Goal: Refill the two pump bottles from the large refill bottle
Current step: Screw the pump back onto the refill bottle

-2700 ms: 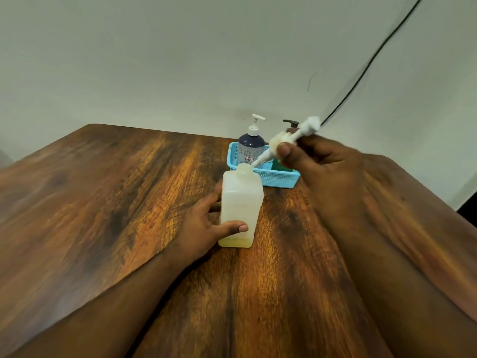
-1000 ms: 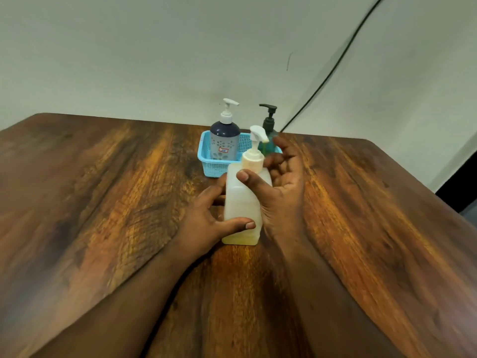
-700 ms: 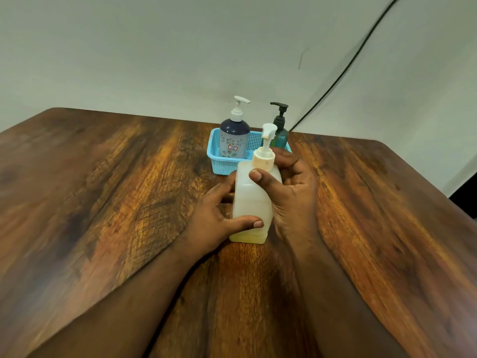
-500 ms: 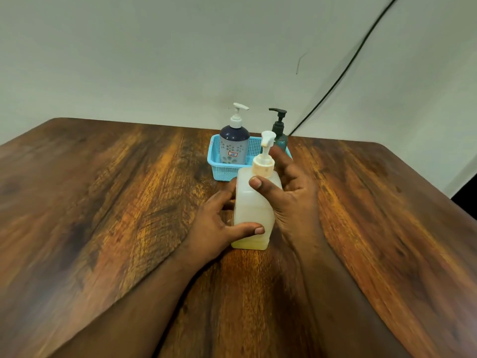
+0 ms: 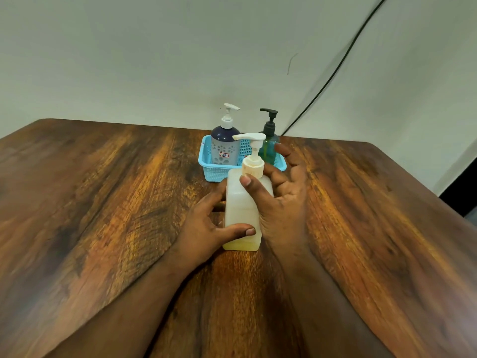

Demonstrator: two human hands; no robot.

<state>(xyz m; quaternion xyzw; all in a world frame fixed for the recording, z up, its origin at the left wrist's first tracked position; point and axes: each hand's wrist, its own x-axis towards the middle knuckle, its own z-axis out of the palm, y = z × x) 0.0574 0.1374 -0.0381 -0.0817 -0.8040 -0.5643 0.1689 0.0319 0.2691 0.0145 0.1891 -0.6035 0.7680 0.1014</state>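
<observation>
Refill bottle (image 5: 242, 210) stands mid-counter (image 5: 103, 202), nearly empty, left hand (image 5: 206, 228) clamped on its base, right hand (image 5: 278, 200) closed round its pump collar (image 5: 253, 167). Far off, both pump bottles (image 5: 224, 148) (image 5: 269, 144) sit capped in the basket (image 5: 214, 171); refilling looks done, judging by that

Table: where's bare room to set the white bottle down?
Bare table left of the left hand and right of the right hand, out to both edges. Crowded at the far middle: basket with two pump bottles, right behind the white bottle.
</observation>
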